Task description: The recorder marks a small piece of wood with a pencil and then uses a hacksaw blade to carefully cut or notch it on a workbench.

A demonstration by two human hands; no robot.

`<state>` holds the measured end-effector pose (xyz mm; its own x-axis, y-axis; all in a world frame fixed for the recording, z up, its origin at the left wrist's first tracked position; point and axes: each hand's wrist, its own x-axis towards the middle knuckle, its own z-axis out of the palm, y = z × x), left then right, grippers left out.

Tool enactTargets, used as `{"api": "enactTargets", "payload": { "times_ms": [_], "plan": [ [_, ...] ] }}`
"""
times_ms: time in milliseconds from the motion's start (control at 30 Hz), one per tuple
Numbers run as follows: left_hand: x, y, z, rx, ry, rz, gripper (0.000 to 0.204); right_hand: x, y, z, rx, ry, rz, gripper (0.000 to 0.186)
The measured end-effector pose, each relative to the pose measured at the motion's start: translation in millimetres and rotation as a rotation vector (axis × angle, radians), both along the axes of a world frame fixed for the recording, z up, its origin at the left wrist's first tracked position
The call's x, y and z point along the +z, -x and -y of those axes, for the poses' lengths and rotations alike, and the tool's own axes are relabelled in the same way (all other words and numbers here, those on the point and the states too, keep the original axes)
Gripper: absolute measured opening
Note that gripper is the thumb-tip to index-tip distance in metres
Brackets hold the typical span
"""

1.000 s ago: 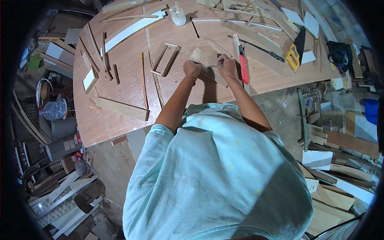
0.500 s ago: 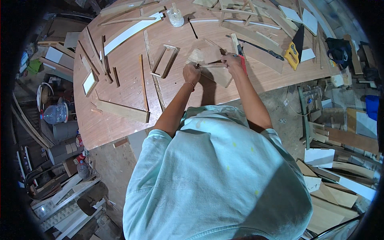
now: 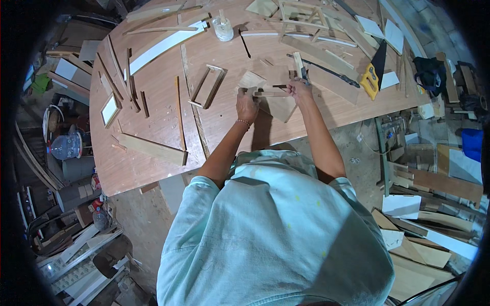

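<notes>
Head camera view: the person's two hands are working close together over a wood-grained table (image 3: 148,171). The left hand (image 3: 247,106) is gripping the left end of a narrow wooden strip (image 3: 271,94); its fingers are curling inward and leaving little opening. The strip is lying roughly crosswise between the hands, above a flat wooden panel (image 3: 279,108). The right hand (image 3: 300,89) is positioned at the strip's right end. Its fingers are bending together and pinching a short dark stick (image 3: 278,86), which is projecting toward the left hand; whether they are also clamping the strip cannot be told.

A pale wooden piece (image 3: 251,79) is lying just beyond the left hand. A small rectangular wooden frame (image 3: 217,87) is resting to the left of that hand, apart from it. A long black tool (image 3: 332,72) is extending to the right, beyond the right hand. A handsaw with a yellow handle (image 3: 369,81) is lying farther right. A jar with whitish contents (image 3: 223,30) is standing near the far side, and a long white-faced board (image 3: 164,48) is lying to its left.
</notes>
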<state>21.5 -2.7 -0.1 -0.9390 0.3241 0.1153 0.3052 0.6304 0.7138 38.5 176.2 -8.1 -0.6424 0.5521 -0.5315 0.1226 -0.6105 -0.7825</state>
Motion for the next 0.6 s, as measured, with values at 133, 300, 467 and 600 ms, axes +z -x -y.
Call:
{"api": "enactTargets", "payload": {
  "times_ms": [133, 300, 467, 600],
  "plan": [
    [5.2, -1.2, -8.0, -0.037, 0.094, -0.082, 0.032, -5.7, 6.6, -8.7, 0.099, 0.016, 0.024, 0.018],
    [-3.4, -0.7, -10.3, -0.018, 0.146, -0.098, 0.027, -2.2, 15.0, -6.9, 0.100, 0.003, 0.068, 0.021],
    [-4.6, 1.5, -7.7, -0.016, 0.110, -0.046, 0.018, 0.4, 17.7, -2.1, 0.194, -0.003, 0.074, 0.020],
    [-5.3, 0.3, -4.1, -0.047, 0.076, -0.027, 0.016, -1.6, 24.0, -2.6, 0.236, -0.004, 0.073, 0.021]
  ]
}}
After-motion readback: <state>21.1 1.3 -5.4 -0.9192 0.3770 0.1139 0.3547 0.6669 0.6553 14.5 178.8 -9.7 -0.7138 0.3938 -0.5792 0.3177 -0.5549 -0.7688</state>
